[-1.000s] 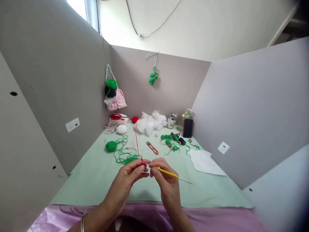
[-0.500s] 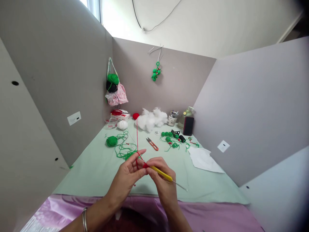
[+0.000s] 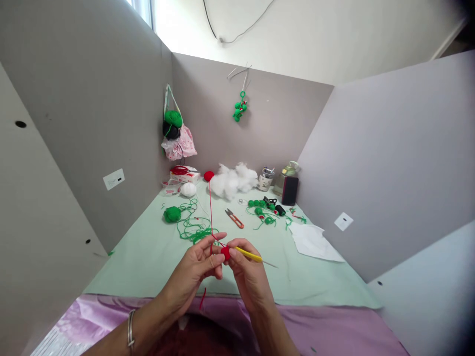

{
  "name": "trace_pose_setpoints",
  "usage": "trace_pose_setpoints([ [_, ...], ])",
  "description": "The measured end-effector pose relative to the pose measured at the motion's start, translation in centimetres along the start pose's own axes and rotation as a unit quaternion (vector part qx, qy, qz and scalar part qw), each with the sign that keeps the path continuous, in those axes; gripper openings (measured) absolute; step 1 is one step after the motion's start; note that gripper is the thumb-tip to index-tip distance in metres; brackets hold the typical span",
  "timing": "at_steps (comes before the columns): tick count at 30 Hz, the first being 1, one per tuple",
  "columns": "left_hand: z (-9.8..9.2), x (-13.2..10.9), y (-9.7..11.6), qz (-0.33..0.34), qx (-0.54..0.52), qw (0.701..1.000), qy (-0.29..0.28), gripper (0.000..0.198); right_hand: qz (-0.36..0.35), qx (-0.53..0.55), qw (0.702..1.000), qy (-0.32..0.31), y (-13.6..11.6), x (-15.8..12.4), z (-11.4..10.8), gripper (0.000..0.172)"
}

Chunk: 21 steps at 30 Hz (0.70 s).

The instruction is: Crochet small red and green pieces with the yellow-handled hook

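Observation:
My left hand [image 3: 198,267] pinches a small red crochet piece [image 3: 225,252] between thumb and fingers, with red yarn [image 3: 210,217] looped over its index finger. That strand runs back to a red yarn ball [image 3: 208,175] far across the table. My right hand [image 3: 247,272] grips a yellow-handled crochet hook [image 3: 249,254], its hook end at the red piece and its metal tail pointing right. A short red yarn tail [image 3: 202,298] hangs below my left hand. Both hands hover over the near edge of the pale green table [image 3: 148,257].
Green yarn ball [image 3: 171,214] with loose green yarn [image 3: 193,228], red snips [image 3: 234,218], white stuffing [image 3: 233,180], green crochet balls [image 3: 261,210], a cup [image 3: 264,180], a dark phone [image 3: 289,190] and white paper [image 3: 313,241] lie beyond. Grey partition walls [image 3: 89,123] enclose the table.
The hook has swung flatter and the red piece shows rounder between my fingertips. A red yarn tail now hangs below my left hand. The camera has tilted slightly.

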<state>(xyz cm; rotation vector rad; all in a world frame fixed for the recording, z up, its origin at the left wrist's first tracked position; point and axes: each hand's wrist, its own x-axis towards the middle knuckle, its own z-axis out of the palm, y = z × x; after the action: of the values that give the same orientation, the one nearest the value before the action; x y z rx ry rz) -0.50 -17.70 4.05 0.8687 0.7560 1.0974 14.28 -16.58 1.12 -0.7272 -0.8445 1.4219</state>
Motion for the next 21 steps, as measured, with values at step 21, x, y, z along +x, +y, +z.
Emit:
trace_pose_setpoints([
  [21, -12.5, 8.3, 0.8, 0.18, 0.55, 0.808, 0.109, 0.021, -0.089, 0.048, 0.984, 0.146, -5.4, -1.3, -10.3, 0.04],
])
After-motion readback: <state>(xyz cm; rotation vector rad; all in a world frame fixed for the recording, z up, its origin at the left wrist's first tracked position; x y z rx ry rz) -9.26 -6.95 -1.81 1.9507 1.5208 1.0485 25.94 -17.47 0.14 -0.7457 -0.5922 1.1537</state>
